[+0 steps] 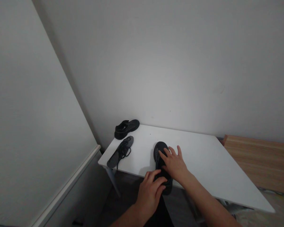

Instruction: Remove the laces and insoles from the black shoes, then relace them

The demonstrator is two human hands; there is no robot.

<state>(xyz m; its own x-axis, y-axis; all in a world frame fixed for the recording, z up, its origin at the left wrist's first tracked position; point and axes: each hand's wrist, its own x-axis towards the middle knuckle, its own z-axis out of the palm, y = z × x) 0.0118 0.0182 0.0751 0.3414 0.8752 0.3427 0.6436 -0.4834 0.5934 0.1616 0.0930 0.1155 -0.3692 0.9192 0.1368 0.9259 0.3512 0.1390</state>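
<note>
A black shoe (161,150) lies on its side near the front edge of the white table (203,157). My left hand (150,192) grips the heel end of this shoe, fingers curled over it. My right hand (174,162) rests on the shoe's middle with fingers spread flat. To the left lies a grey insole (119,153) with a black lace bundled on top of it. A second black shoe (126,128) stands upright at the table's far left corner by the wall.
Plain white walls rise behind and to the left of the table. A light wooden surface (260,157) adjoins the table on the right. A white ledge (68,186) runs along the left wall, and dark floor shows under the table.
</note>
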